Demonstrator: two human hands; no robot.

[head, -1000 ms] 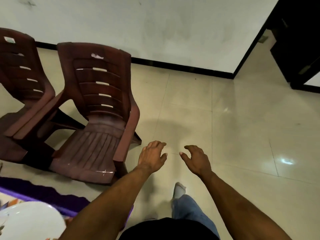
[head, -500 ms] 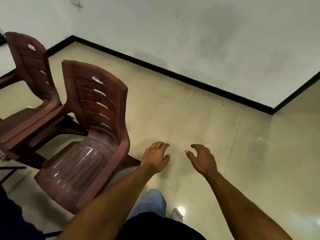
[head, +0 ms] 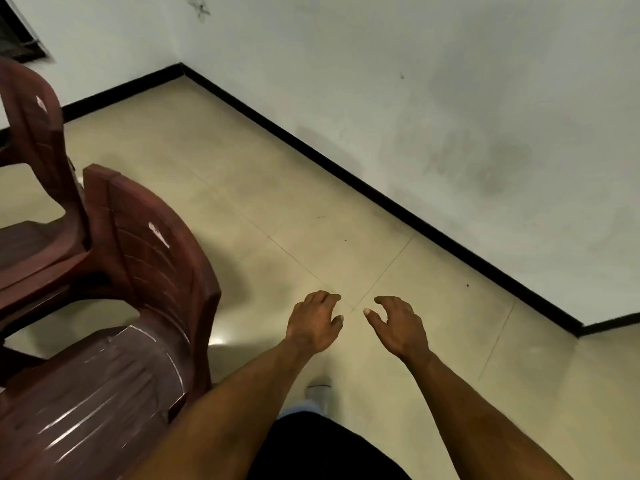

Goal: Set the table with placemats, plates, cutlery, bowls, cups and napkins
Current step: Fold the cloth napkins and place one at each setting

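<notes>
Both bare forearms reach forward and down, side by side, with the left hand (head: pixel 316 322) and the right hand (head: pixel 398 325) held near each other, backs up, fingers loosely curled and thumbs pointing toward one another, each holding nothing and touching nothing.

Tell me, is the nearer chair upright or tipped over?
Upright. The nearer chair stands on the floor with its seat level and its back rising; its legs are mostly hidden.
</notes>
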